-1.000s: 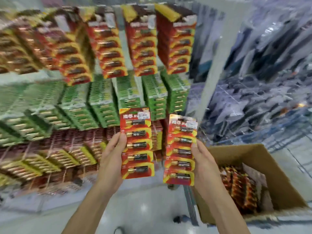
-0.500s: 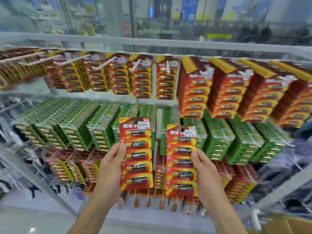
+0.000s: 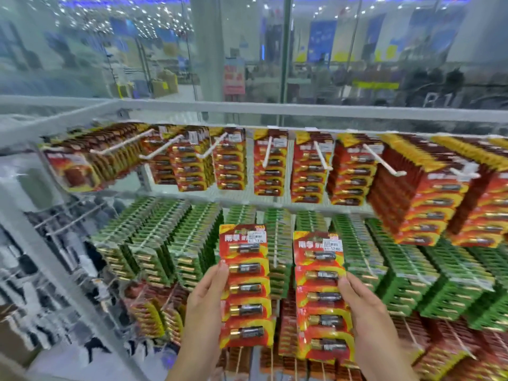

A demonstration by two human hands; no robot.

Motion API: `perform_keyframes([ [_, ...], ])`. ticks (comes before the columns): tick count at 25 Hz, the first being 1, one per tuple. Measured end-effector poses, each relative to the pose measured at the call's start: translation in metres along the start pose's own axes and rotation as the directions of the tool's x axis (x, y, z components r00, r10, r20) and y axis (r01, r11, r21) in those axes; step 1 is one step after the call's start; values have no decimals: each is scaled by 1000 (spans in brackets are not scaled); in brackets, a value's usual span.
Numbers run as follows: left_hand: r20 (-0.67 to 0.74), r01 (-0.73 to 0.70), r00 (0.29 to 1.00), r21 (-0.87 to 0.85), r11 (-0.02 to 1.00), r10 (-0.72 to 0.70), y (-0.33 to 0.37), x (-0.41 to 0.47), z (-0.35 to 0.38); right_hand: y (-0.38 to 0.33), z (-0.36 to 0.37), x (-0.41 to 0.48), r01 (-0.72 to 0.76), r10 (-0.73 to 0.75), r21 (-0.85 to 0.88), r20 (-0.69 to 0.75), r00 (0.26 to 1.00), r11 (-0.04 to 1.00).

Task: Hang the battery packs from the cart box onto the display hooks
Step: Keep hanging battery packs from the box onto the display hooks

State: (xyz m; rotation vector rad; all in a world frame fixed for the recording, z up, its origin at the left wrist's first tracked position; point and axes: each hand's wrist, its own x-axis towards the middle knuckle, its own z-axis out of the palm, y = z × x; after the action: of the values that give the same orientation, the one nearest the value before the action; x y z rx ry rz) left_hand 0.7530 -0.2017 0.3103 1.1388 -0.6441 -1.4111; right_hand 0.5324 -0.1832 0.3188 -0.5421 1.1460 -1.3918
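Note:
I hold two red and yellow battery packs upright in front of the display. My left hand [image 3: 204,306] grips the left battery pack [image 3: 245,287] by its left edge. My right hand [image 3: 368,312] grips the right battery pack [image 3: 321,298] by its right edge. Both packs hang before the green row, below the top row of white display hooks [image 3: 266,152]. Those hooks carry red packs [image 3: 270,171] and several stick out with bare front ends. The cart box is out of view.
A white metal rack frame [image 3: 247,107] runs above the top row. Green packs [image 3: 176,243] fill the middle row, more red packs [image 3: 154,312] the bottom one. A full, thick stack of red packs [image 3: 420,199] juts out at the right. Glass and a shop hall lie behind.
My view has swung from the cart box up and left to the display's top row. Both hands kept their packs and rose with it, and the box has left the view.

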Motion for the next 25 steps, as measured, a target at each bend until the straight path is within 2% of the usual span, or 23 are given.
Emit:
perform_keyframes([
  [5,-12,-59,998,-18,998,59,22,8,1,2,16,13,-46,46,-38,-2,999,998],
  [10,-16,-299,954,70,952,300,65,18,8,-3,22,35,-60,65,-84,58,996,995],
  [13,3,-393,919,104,914,395,84,27,11,-4,26,45,-65,73,-90,88,993,994],
  [16,-3,-412,910,109,905,415,93,40,11,-2,30,53,-29,35,-61,108,993,998],
  [25,3,-357,934,75,931,358,99,68,-1,2,44,57,-31,33,-44,41,999,999],
])
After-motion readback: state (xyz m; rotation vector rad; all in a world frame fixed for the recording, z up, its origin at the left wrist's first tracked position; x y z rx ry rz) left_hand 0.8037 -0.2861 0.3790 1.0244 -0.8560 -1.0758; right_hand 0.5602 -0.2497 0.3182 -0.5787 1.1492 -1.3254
